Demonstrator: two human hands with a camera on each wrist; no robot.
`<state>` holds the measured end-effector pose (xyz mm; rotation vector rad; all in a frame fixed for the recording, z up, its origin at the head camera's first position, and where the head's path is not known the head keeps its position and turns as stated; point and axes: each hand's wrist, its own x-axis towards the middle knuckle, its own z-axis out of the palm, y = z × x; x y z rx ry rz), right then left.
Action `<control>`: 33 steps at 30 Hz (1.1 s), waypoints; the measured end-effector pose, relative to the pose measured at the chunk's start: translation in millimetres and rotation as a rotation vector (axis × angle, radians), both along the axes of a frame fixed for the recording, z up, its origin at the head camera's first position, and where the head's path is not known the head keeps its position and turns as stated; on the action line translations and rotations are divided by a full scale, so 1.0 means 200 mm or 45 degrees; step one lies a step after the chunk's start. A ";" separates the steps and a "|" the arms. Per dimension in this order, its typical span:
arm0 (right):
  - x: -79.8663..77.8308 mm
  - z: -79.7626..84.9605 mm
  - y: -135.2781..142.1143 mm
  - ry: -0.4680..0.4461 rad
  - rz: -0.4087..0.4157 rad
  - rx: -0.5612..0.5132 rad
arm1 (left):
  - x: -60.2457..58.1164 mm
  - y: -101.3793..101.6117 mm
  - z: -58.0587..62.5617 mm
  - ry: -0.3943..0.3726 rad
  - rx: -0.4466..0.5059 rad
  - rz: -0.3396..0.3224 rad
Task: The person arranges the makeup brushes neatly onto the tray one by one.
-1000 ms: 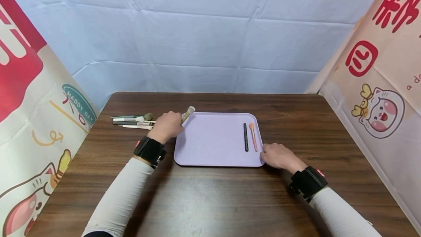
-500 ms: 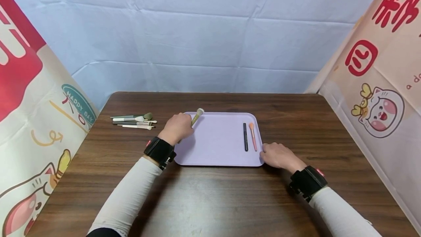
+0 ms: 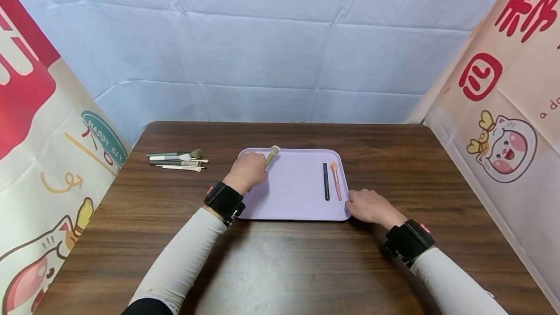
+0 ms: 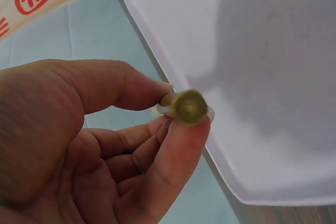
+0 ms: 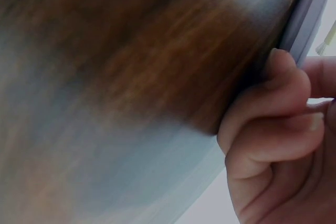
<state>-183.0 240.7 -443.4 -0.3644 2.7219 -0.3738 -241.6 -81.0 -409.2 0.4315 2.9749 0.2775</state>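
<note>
My left hand [image 3: 248, 171] pinches a makeup brush [image 3: 272, 155] with an olive handle and pale bristles, above the left part of a lilac tray [image 3: 288, 183]. In the left wrist view, the brush's round handle end [image 4: 189, 107] shows between thumb and forefinger. At the tray's near right corner, my right hand [image 3: 371, 206] grips the rim, its curled fingers [image 5: 273, 140] beside the edge in the right wrist view. Upon the tray's right side lie a slim black brush or pen [image 3: 326, 182] and a pink brush [image 3: 336, 182] with an orange head, side by side.
Several makeup brushes [image 3: 177, 160] in green, white and dark tones lie bunched on the brown wooden table [image 3: 280, 266], left of the tray. A pale cloth [image 3: 271, 52] hangs behind the table, and printed cloths [image 3: 503, 125] flank it.
My left hand has moved right with the makeup brush, from the tray's left edge to over its surface. The right hand stays at the tray's corner.
</note>
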 end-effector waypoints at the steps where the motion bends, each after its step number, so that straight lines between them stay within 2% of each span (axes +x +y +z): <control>1: 0.00 0.00 0.00 0.000 -0.001 0.003 | 0.00 0.01 0.00 0.001 0.004 -0.005; 16: -0.01 0.00 0.00 -0.004 -0.002 0.000 | 0.03 0.14 0.00 -0.023 0.090 0.070; 33: -0.01 -0.01 0.00 -0.040 -0.035 -0.005 | 0.06 0.28 0.00 -0.026 0.053 0.035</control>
